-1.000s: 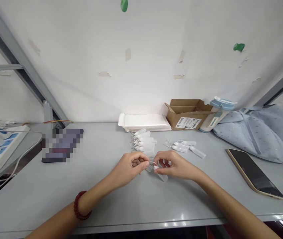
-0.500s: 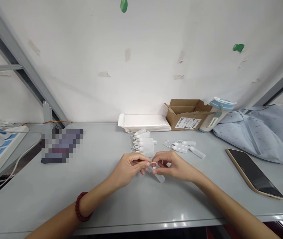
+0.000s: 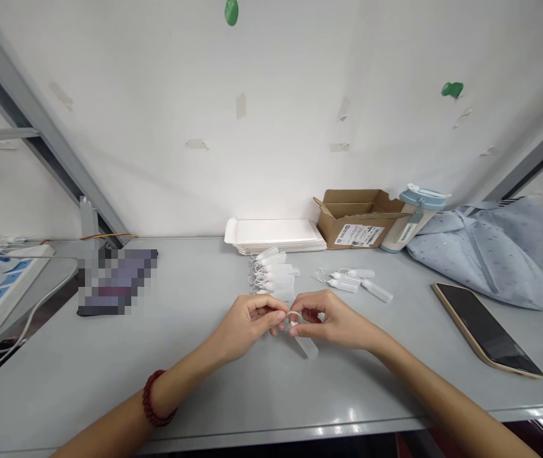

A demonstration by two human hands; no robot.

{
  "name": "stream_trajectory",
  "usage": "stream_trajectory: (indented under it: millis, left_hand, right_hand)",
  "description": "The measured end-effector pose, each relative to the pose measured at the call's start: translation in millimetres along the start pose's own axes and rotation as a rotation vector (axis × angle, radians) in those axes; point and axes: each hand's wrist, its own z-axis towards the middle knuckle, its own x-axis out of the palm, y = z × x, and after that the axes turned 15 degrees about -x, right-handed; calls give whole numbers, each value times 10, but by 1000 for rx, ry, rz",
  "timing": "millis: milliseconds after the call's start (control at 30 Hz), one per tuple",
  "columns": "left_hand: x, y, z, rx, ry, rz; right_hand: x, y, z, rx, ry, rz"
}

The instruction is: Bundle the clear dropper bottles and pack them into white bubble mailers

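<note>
Between my hands hangs a small translucent plastic bottle (image 3: 306,346) with a white loop at its top, tilted with its base toward the lower right. My left hand (image 3: 251,321) is closed, with thumb and forefinger pinching at the loop. My right hand (image 3: 331,318) is closed too, its fingers at the bottle's top end and the other side of the loop. Just beyond my hands lies a row of similar looped bottles (image 3: 275,270). Several more loose bottles (image 3: 347,280) lie to the right of that row. My fingertips partly hide the bottle's neck.
A stack of white padded envelopes (image 3: 275,234) and an open cardboard box (image 3: 359,222) stand against the wall. A blue-lidded cup (image 3: 409,219), a pale blue bag (image 3: 481,261) and a phone (image 3: 486,331) are at right. A power strip (image 3: 8,283) and a blurred dark object (image 3: 118,283) are at left.
The bottle's lower end has swung slightly down and to the right, and the loop shows a little more. Both hands keep nearly the same position and pinch.
</note>
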Motion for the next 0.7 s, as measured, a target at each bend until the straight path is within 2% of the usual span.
stream_trajectory:
  millis: [233, 467, 700]
  left_hand:
    - [1, 44, 0, -17, 31, 4]
    - [-16, 5, -6, -29, 4, 35]
    - [5, 9, -3, -48, 32, 26]
  right_hand:
    - [6, 4, 2, 22, 17, -11]
    - [4, 11, 3, 32, 10, 12]
    - [8, -14, -2, 35, 21, 28]
